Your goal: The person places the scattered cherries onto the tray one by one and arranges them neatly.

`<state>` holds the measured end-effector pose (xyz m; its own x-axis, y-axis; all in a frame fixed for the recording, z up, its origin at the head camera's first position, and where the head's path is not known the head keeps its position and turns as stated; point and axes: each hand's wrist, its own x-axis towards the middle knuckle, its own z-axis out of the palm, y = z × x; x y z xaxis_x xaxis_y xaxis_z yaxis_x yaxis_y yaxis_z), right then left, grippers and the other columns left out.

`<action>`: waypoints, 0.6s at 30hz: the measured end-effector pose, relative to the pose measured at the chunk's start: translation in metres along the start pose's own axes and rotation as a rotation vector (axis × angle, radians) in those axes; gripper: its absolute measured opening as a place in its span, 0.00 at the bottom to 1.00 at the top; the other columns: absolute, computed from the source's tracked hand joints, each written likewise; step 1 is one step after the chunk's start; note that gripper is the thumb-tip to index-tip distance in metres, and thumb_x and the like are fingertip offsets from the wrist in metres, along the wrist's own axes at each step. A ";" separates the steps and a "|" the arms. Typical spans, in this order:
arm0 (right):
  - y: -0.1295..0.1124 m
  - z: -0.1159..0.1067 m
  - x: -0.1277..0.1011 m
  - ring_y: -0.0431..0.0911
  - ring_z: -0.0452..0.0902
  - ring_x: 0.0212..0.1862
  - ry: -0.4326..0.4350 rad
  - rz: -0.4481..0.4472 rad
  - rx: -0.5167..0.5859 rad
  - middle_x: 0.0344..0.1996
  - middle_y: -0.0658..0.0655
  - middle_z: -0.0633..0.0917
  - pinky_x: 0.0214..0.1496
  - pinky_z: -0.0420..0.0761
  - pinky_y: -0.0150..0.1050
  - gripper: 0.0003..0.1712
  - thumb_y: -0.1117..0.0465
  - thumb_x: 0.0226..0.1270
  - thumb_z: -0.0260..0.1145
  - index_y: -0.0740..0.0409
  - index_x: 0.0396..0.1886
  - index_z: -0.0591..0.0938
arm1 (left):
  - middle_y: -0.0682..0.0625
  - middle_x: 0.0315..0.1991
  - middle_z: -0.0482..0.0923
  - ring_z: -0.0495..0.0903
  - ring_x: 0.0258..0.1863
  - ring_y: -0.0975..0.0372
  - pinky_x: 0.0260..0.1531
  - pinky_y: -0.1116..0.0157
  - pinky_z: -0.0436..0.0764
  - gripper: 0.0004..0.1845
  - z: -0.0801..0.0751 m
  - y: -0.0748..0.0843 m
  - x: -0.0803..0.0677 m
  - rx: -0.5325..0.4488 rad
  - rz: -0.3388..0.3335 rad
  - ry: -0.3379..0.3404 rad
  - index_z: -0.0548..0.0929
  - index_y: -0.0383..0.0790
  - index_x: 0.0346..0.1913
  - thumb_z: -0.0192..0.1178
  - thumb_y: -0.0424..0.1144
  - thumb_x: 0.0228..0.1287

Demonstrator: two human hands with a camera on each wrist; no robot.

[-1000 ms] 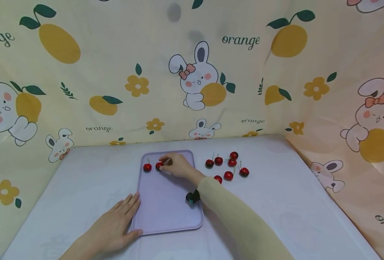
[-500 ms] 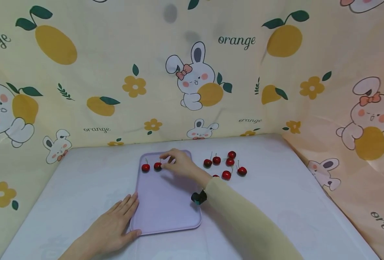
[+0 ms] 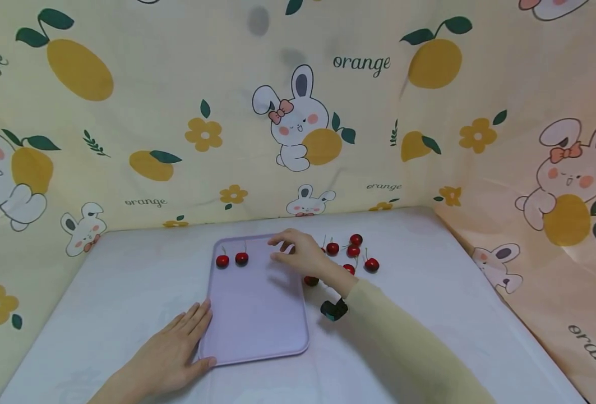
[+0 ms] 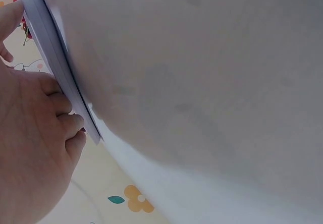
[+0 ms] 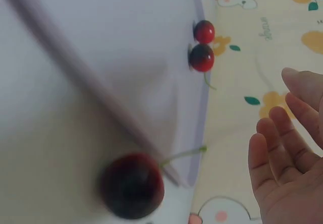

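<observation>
Two red cherries with stems stand side by side at the far left of a lilac tray: the left cherry (image 3: 222,261) and the right cherry (image 3: 241,258). My left hand (image 3: 169,348) rests along the left edge of the tray (image 3: 257,356), fingers straight against its rim. Over the tray's far right corner hovers my right hand (image 3: 300,255), fingers loosely bent and nothing held. In the right wrist view its fingers (image 5: 282,143) are spread apart. A dark cherry (image 5: 132,186) shows large near the tray's rim in that view.
Several cherries lie on the white table to the right of the tray, among them one cherry (image 3: 372,265) at the outer right. The right forearm partly hides this group. A patterned cloth (image 3: 202,73) rises behind the table.
My right hand has let go of the right cherry on the tray and moved right, toward the tray's far right corner. The left hand stays at the tray's edge.
</observation>
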<state>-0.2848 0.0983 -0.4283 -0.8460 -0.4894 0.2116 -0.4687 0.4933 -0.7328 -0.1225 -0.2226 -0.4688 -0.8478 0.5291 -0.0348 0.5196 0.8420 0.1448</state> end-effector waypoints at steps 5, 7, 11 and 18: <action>0.008 -0.013 -0.013 0.45 0.81 0.49 0.004 0.005 -0.010 0.54 0.53 0.85 0.49 0.85 0.37 0.18 0.61 0.70 0.73 0.55 0.58 0.86 | 0.36 0.80 0.59 0.60 0.78 0.41 0.74 0.42 0.65 0.50 0.000 0.000 0.000 -0.013 -0.008 -0.006 0.68 0.28 0.76 0.54 0.70 0.70; 0.012 -0.018 -0.019 0.46 0.81 0.49 -0.002 -0.002 -0.020 0.54 0.56 0.85 0.49 0.85 0.37 0.18 0.61 0.70 0.74 0.57 0.58 0.86 | 0.36 0.80 0.59 0.60 0.78 0.41 0.74 0.42 0.65 0.51 0.000 0.000 0.000 -0.014 -0.010 -0.006 0.68 0.28 0.76 0.54 0.71 0.70; 0.022 -0.029 -0.031 0.45 0.80 0.46 -0.014 0.007 -0.055 0.53 0.60 0.85 0.45 0.84 0.36 0.18 0.61 0.70 0.74 0.58 0.57 0.86 | 0.36 0.80 0.59 0.61 0.78 0.42 0.74 0.42 0.65 0.51 0.001 0.000 0.000 -0.013 -0.008 0.000 0.68 0.28 0.76 0.54 0.71 0.70; 0.038 -0.041 -0.048 0.47 0.80 0.44 -0.064 0.011 -0.081 0.49 0.61 0.86 0.46 0.84 0.37 0.16 0.65 0.69 0.72 0.59 0.56 0.86 | 0.37 0.80 0.59 0.60 0.78 0.42 0.74 0.43 0.64 0.50 0.000 0.001 0.000 -0.018 -0.026 -0.008 0.67 0.29 0.76 0.55 0.70 0.69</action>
<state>-0.2719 0.1703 -0.4392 -0.8346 -0.5271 0.1601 -0.4805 0.5545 -0.6794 -0.1223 -0.2217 -0.4691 -0.8601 0.5079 -0.0472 0.4952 0.8536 0.1618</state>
